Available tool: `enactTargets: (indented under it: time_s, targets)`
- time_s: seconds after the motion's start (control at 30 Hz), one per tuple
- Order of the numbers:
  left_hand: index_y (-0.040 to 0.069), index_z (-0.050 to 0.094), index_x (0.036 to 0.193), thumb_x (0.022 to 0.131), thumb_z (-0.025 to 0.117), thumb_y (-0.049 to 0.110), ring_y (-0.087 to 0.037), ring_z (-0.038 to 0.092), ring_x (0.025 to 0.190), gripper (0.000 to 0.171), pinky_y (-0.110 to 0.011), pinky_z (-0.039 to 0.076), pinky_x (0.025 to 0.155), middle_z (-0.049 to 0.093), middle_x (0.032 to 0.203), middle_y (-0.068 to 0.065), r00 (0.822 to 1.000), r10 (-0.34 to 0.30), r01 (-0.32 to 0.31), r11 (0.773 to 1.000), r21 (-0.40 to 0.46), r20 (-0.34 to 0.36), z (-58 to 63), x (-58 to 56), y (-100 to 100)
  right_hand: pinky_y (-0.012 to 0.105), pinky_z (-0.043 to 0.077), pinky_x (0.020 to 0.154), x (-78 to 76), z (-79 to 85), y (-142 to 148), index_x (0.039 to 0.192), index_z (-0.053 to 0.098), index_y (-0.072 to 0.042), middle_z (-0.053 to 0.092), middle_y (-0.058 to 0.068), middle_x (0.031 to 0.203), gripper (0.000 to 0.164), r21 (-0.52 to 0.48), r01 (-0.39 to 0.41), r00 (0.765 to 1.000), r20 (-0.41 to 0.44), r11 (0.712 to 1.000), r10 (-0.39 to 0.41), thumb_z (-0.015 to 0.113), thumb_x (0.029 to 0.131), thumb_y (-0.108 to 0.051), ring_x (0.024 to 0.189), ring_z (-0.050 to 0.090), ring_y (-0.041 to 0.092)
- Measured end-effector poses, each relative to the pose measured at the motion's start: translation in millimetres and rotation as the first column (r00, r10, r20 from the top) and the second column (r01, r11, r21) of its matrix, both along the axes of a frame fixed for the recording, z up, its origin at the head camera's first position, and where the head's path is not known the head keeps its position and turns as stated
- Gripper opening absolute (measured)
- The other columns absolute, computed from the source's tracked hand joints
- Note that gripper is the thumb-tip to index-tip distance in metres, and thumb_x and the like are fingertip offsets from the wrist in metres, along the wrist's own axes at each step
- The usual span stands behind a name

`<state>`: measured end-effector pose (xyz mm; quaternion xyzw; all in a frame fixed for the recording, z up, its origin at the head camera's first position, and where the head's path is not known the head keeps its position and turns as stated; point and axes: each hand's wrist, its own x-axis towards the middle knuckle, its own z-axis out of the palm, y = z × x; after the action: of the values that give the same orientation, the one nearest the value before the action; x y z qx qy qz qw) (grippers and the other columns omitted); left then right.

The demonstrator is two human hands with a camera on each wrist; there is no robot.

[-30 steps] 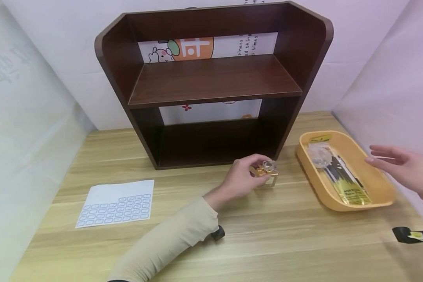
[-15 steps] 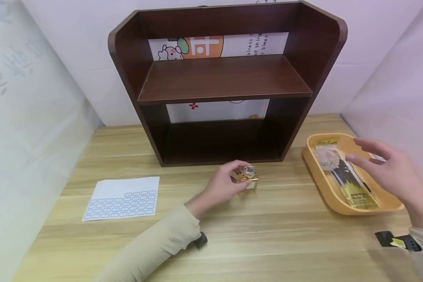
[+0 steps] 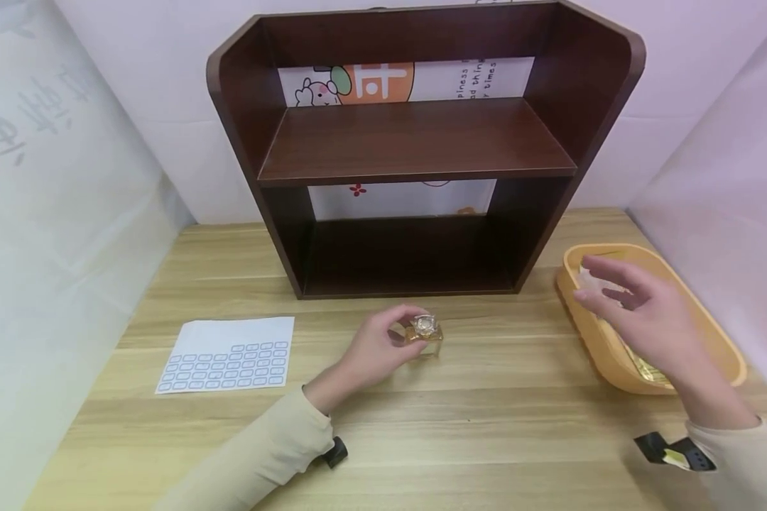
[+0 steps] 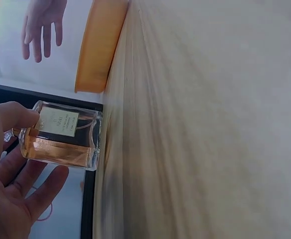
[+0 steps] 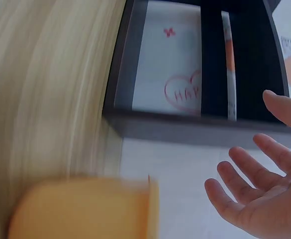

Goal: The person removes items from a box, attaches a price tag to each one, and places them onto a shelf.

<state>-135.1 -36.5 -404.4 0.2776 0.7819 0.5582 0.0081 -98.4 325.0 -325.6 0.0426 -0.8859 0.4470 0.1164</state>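
Note:
My left hand [image 3: 380, 345] pinches a square glass perfume bottle [image 4: 63, 134] near its neck. The bottle has a pale label, amber liquid and a clear faceted stopper [image 3: 425, 325]. It stands upright, close over the table in front of the shelf. My right hand [image 3: 645, 319] hangs over the orange tray [image 3: 716, 333], its fingers spread and holding nothing, as the right wrist view also shows. Much of the tray's contents is hidden behind this hand; part of a gold packet [image 3: 645, 369] peeks out below it.
A dark brown two-tier shelf [image 3: 415, 142] stands at the back of the wooden table [image 3: 473, 440]. To the left lies a white sheet of blue-framed labels [image 3: 226, 355]. White covered walls [image 3: 729, 156] close in the sides and back.
My left hand has carried the perfume bottle leftward, away from the tray. The right hand has moved left from the tray's right side to above it.

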Motion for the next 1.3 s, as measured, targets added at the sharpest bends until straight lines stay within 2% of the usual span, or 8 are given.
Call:
enactTargets:
  time_s: [0.13, 0.23, 0.4, 0.67, 0.9, 1.03, 1.13, 1.3]
  targets:
    - [0.009, 0.069, 0.119, 0.084, 0.079, 0.001, -0.014, 0.062, 0.096, 0.037, -0.035, 0.059, 0.076, 0.070, 0.106, 0.002, 1.000, 0.012, -0.012, 1.000, -0.021, -0.007, 1.5, 5.0, -7.1, 0.008, 0.047, 0.087, -1.8, -6.1, -18.9, 0.136, 0.062, -0.007, 0.063, -0.008, 0.129, 0.050, -0.008, -0.060, 0.994, -0.089, 0.998, 0.059, 0.077, 0.088, -0.005, 0.109, 0.060, -0.006]
    - [0.009, 0.069, 0.119, 0.084, 0.079, 0.000, -0.013, 0.062, 0.096, 0.038, -0.032, 0.059, 0.077, 0.070, 0.107, 0.002, 1.000, 0.019, -0.019, 0.999, -0.031, -0.006, 1.8, 7.3, -11.8, 0.010, 0.046, 0.091, -3.2, -11.4, -31.7, 0.134, 0.063, -0.004, 0.064, -0.002, 0.129, 0.050, -0.036, -0.111, 0.987, -0.123, 0.993, 0.105, 0.077, 0.086, 0.001, 0.116, 0.057, -0.001]
    - [0.009, 0.069, 0.120, 0.083, 0.080, 0.000, -0.014, 0.062, 0.096, 0.040, -0.028, 0.058, 0.077, 0.070, 0.107, 0.001, 0.999, 0.030, -0.030, 0.998, -0.060, -0.011, 0.6, 9.4, -17.7, 0.013, 0.048, 0.091, -4.6, -18.9, -49.8, 0.135, 0.062, -0.005, 0.064, -0.006, 0.128, 0.050, -0.071, -0.165, 0.981, -0.117, 0.984, 0.156, 0.076, 0.087, 0.001, 0.114, 0.060, 0.001]
    - [0.010, 0.068, 0.121, 0.083, 0.080, 0.002, -0.012, 0.064, 0.097, 0.041, -0.027, 0.057, 0.078, 0.070, 0.109, 0.002, 0.999, 0.037, -0.037, 0.996, -0.082, -0.004, 0.0, 10.6, -21.1, 0.020, 0.050, 0.094, -8.0, -27.1, -78.1, 0.134, 0.062, -0.004, 0.063, 0.012, 0.132, 0.046, -0.153, -0.270, 0.960, -0.124, 0.951, 0.252, 0.073, 0.090, 0.002, 0.118, 0.060, 0.009]
    - [0.006, 0.063, 0.128, 0.082, 0.081, 0.001, -0.016, 0.063, 0.101, 0.049, -0.031, 0.057, 0.083, 0.068, 0.110, -0.001, 1.000, 0.014, -0.013, 0.996, -0.092, 0.004, -1.0, 9.1, -23.0, 0.021, 0.049, 0.097, -10.8, -35.4, -98.5, 0.132, 0.063, -0.006, 0.063, 0.010, 0.133, 0.043, -0.148, -0.341, 0.938, -0.110, 0.928, 0.327, 0.073, 0.091, -0.001, 0.121, 0.059, 0.016]
    - [0.009, 0.057, 0.136, 0.081, 0.085, 0.007, -0.016, 0.061, 0.106, 0.062, -0.037, 0.052, 0.094, 0.065, 0.116, 0.002, 1.000, -0.002, 0.001, 0.992, -0.126, -0.009, 0.9, 9.6, -29.5, 0.027, 0.050, 0.099, -11.5, -36.0, -108.8, 0.131, 0.063, -0.006, 0.063, 0.009, 0.132, 0.042, -0.173, -0.373, 0.927, -0.107, 0.912, 0.359, 0.073, 0.091, -0.002, 0.121, 0.059, 0.019]
    - [0.012, 0.056, 0.138, 0.081, 0.085, 0.011, -0.018, 0.059, 0.112, 0.064, -0.040, 0.049, 0.098, 0.064, 0.124, 0.000, 1.000, -0.002, 0.004, 0.988, -0.154, 0.009, 3.2, 12.1, -39.2, 0.028, 0.050, 0.099, -13.4, -34.5, -116.3, 0.131, 0.064, -0.006, 0.064, 0.011, 0.131, 0.042, -0.187, -0.393, 0.919, -0.117, 0.900, 0.377, 0.074, 0.090, -0.001, 0.121, 0.059, 0.021]
    - [0.013, 0.059, 0.137, 0.083, 0.083, 0.013, -0.022, 0.057, 0.117, 0.059, -0.046, 0.049, 0.099, 0.062, 0.133, -0.006, 0.994, 0.083, -0.070, 0.982, -0.175, 0.072, 3.4, 18.6, -63.3, 0.030, 0.050, 0.099, -17.8, -29.4, -129.2, 0.130, 0.065, -0.007, 0.066, 0.005, 0.128, 0.042, -0.202, -0.418, 0.908, -0.126, 0.886, 0.400, 0.075, 0.089, -0.001, 0.119, 0.061, 0.020]
